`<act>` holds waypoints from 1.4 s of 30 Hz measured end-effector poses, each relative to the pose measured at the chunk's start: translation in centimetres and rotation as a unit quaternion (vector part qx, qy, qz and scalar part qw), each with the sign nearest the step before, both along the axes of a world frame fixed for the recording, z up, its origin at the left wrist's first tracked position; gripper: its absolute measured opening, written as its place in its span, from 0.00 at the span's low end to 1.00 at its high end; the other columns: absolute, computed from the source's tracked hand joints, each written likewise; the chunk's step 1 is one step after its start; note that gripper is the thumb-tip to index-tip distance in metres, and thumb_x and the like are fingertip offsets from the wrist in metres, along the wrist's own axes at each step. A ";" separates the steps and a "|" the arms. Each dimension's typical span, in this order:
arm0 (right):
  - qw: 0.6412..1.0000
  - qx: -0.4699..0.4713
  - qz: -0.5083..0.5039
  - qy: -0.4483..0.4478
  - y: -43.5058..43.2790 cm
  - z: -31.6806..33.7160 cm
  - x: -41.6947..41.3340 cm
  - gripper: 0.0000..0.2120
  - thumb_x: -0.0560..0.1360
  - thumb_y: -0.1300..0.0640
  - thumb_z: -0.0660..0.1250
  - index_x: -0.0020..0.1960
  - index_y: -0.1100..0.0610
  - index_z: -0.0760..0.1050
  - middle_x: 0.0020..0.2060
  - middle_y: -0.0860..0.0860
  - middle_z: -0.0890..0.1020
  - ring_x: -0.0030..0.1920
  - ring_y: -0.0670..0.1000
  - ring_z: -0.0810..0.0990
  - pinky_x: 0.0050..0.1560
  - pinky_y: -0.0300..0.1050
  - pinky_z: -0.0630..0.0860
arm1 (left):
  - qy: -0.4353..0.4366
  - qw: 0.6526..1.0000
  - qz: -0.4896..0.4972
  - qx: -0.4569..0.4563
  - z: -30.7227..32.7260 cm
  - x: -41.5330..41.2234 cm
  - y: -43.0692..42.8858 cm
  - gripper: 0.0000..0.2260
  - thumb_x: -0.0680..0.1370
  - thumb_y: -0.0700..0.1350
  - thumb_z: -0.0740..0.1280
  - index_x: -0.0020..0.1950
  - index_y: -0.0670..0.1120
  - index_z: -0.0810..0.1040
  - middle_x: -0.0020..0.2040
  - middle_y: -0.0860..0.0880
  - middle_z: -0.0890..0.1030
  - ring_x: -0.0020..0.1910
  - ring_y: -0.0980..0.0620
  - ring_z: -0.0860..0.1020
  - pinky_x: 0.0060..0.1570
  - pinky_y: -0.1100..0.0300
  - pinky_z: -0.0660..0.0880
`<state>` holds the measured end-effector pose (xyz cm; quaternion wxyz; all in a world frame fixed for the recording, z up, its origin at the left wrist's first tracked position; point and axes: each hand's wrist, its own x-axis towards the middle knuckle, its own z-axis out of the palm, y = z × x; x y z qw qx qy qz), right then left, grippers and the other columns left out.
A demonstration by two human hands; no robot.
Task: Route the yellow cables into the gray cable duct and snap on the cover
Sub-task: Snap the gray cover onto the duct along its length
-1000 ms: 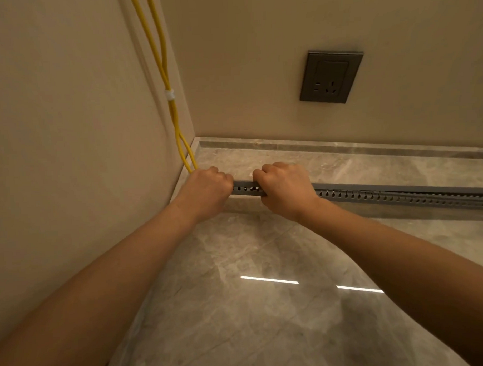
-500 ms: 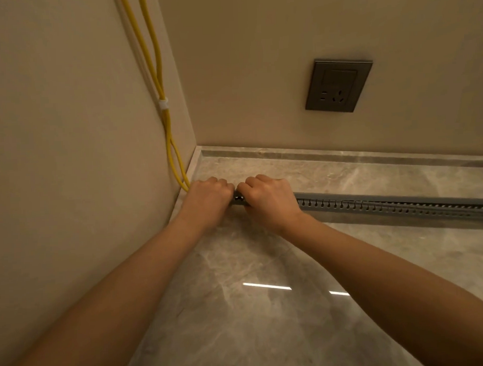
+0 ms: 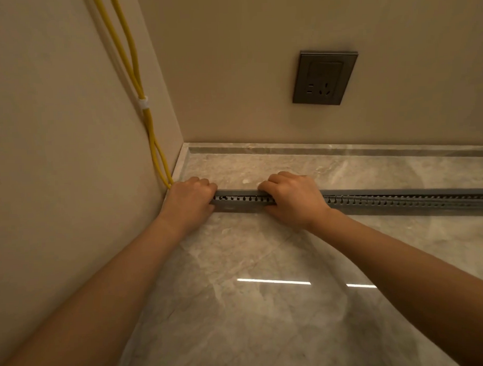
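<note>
The polished grey marble floor (image 3: 266,305) is glossy, mirroring ceiling lights. The slotted grey plastic cable duct (image 3: 400,202) looks matt, like the smooth beige painted walls (image 3: 244,59). The yellow cables (image 3: 132,69) have smooth plastic sheathing.

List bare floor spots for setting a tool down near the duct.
Free: the floor between both forearms, and the strip between gray duct and back-wall skirting. Crowded: the left corner, where yellow cables, left hand and right hand meet the duct.

both hands (image 3: 190,202) (image 3: 293,198) press on the gray cable duct (image 3: 399,200).
</note>
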<state>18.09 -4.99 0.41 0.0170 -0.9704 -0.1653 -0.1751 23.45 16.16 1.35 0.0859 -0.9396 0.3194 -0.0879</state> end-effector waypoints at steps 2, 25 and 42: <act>1.000 0.003 -0.006 0.015 0.2 0.0 0.0 0.08 0.64 0.57 0.72 0.42 0.57 0.79 0.34 0.53 0.80 0.35 0.57 0.78 0.27 0.43 0.68 | 0.015 1.000 0.016 -0.003 0.2 -0.2 -0.3 0.10 0.76 0.48 0.62 0.55 0.48 0.76 0.51 0.49 0.79 0.51 0.48 0.76 0.43 0.55 0.72; 1.000 -0.010 0.021 0.015 1.7 0.4 -0.3 0.12 0.53 0.57 0.78 0.28 0.54 0.76 0.22 0.49 0.76 0.21 0.53 0.74 0.31 0.31 0.41 | 0.023 0.995 -0.065 -0.076 -0.2 -2.9 -4.7 0.13 0.79 0.51 0.60 0.55 0.44 0.78 0.50 0.46 0.81 0.51 0.47 0.78 0.40 0.57 0.67; 0.998 -0.042 -0.011 0.037 -4.9 0.3 -3.8 0.14 0.62 0.57 0.77 0.45 0.58 0.80 0.35 0.53 0.81 0.35 0.56 0.79 0.24 0.43 0.70 | 0.045 0.995 -0.043 -0.077 -0.2 -2.9 -4.6 0.12 0.78 0.52 0.61 0.53 0.46 0.78 0.48 0.48 0.80 0.49 0.49 0.76 0.43 0.57 0.71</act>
